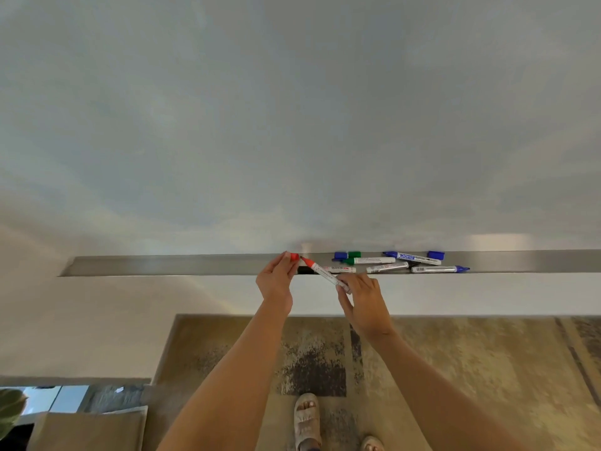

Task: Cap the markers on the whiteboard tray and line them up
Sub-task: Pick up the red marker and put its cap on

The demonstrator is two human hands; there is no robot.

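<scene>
My left hand (276,281) pinches a red cap (294,257) just above the metal whiteboard tray (162,265). My right hand (364,301) holds an uncapped red marker (322,271) by its rear end, tip pointing up-left toward the cap, a small gap between them. On the tray lie a capped black marker (338,270), an uncapped green marker (370,261), two uncapped blue markers (413,257) (439,269) and another white marker (387,267). Loose blue caps (340,255) (435,254) and a green cap (354,254) sit at the tray's back.
The whiteboard (292,125) fills the upper view. The tray's left stretch holds nothing. Below are a patterned rug (422,369) and sandalled feet (307,418). A brown box (87,431) stands at the lower left.
</scene>
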